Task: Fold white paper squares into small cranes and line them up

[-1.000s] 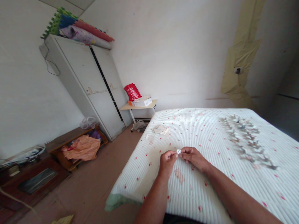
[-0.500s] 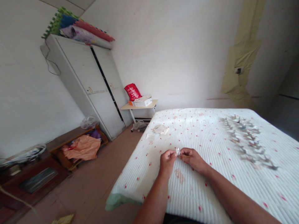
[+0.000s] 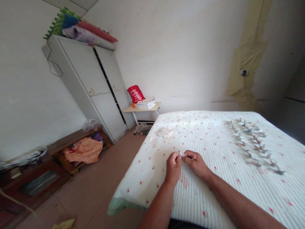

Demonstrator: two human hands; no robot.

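Note:
Between my two hands, just above the bed's quilted white cover (image 3: pixel 143 171), is a small white piece of folded paper (image 3: pixel 182 154). My left hand (image 3: pixel 174 163) pinches its left side with thumb and forefinger. On the other side, my right hand (image 3: pixel 194 161) grips it the same way, the fingertips of both hands nearly meeting. The fingers partly hide the paper, so its exact folds cannot be made out. Rows of small folded paper figures (image 3: pixel 256 141), looking like birds, stand to the right on the cover. Beyond my left hand lies a stack of paper sheets (image 3: pixel 164 132).
A small table (image 3: pixel 130 109) with a red bag (image 3: pixel 135 93) and a white box (image 3: pixel 149 105) stands behind the bed. Left of it are a tall grey cabinet (image 3: pixel 81 70) and a low wooden cabinet (image 3: pixel 45 171) with an orange cloth or bag (image 3: pixel 84 151).
My left hand has shifted slightly right and turned inward. The folded paper now shows less and looks more bunched between the fingertips. My right hand has barely moved.

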